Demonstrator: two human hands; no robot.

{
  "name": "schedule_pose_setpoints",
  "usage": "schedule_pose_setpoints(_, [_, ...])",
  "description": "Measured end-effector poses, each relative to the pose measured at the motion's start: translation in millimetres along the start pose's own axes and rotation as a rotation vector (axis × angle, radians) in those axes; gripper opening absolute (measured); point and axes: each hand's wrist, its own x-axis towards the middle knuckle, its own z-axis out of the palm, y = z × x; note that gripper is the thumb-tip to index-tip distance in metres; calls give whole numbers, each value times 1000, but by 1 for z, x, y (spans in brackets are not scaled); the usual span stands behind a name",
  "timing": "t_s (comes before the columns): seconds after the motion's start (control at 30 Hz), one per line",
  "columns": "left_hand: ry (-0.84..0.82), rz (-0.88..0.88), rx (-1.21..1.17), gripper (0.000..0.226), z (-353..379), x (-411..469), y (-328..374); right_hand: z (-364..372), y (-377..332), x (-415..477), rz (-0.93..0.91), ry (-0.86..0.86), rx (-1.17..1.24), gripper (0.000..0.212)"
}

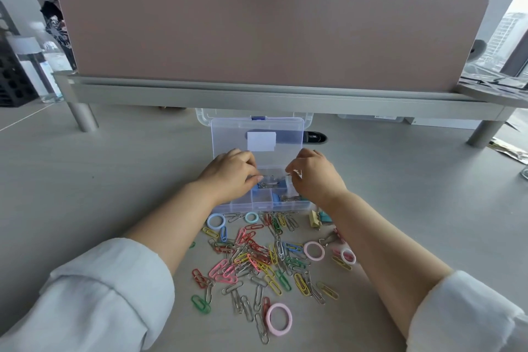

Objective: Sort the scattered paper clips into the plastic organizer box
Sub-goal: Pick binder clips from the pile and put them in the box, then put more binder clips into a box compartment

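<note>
A clear plastic organizer box [258, 205] stands at the middle of the desk with its lid [257, 130] raised behind it. Some compartments hold silver clips [268, 184] and blue items. My left hand [228, 174] hovers over the box's left side with its fingers curled down toward the silver clips; whether it holds one is hidden. Over the right side, my right hand [314, 177] pinches a silver paper clip [293, 173] at its fingertips. A scattered pile of coloured and silver paper clips [257, 260] lies in front of the box, between my forearms.
Plastic rings lie among the clips: pink [279, 318], pink [313, 250], blue [215, 221], teal [251, 217]. Yellow [314, 218] and teal [326, 217] binder clips sit by my right wrist. A pink divider panel on a raised shelf [257, 97] closes off the back.
</note>
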Motion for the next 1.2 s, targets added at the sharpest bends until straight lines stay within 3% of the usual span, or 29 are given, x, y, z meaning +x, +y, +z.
schedule_pose_setpoints(0.2, [-56, -13, 38, 37, -2, 1, 2, -3, -2, 5, 66, -119, -6, 38])
schedule_pose_setpoints(0.37, [-72, -7, 83, 36, -5, 1, 4, 1, -1, 1, 26, -95, -169, 39])
schedule_pose_setpoints(0.53, [-123, -18, 118, 36, -10, -1, 8, 0, -5, 1, 40, -119, -162, 39])
schedule_pose_setpoints(0.9, [14, 18, -59, 22, -24, -28, 49, -32, 5, -41, 106, 16, 23, 28])
schedule_pose_setpoints(1.1, [-36, 77, -135, 25, -22, -35, 75, -39, 17, -68, 136, -105, 44, 26])
schedule_pose_setpoints(1.2, [-95, 149, -153, 32, -15, -37, 92, -40, 20, -78, 116, -203, 39, 37])
